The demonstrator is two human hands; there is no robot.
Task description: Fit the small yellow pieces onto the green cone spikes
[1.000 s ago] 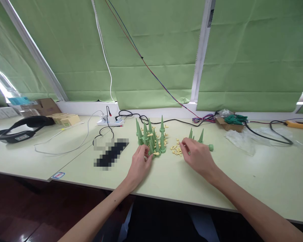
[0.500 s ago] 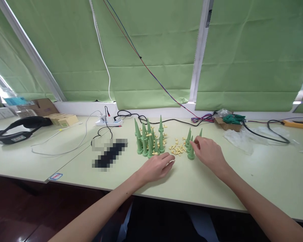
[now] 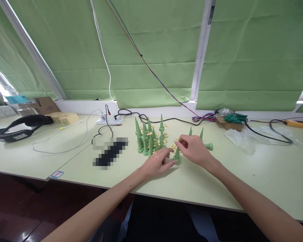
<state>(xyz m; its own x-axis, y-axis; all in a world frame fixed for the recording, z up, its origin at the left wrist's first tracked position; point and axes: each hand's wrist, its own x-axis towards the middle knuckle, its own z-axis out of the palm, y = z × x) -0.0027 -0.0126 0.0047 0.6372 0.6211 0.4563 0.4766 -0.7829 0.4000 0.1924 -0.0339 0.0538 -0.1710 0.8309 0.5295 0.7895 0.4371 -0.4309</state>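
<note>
Pinched on the tip of a green cone (image 3: 177, 157) is my right hand (image 3: 194, 149); the cone stands upright on the table. My left hand (image 3: 159, 162) is beside its base, thumb and forefinger apart, holding nothing visible. Left of the hands stands a group of green cones (image 3: 144, 143), with small yellow pieces among them. More yellow pieces (image 3: 173, 147) lie loose behind the hands, partly hidden. Beyond my right hand, two cone tips (image 3: 201, 133) show, and a green piece (image 3: 210, 146) lies on its side.
A black headset (image 3: 20, 129) lies at the left near boxes (image 3: 65, 118). A power strip (image 3: 109, 120) with cables is at the back. A cardboard box (image 3: 229, 125) with green material and clear plastic wrap (image 3: 242, 139) lie at the right.
My right hand has moved left, bringing a cone from the right-hand group to my left hand. My left thumb and forefinger have spread beside it. A green piece now shows lying on its side.
</note>
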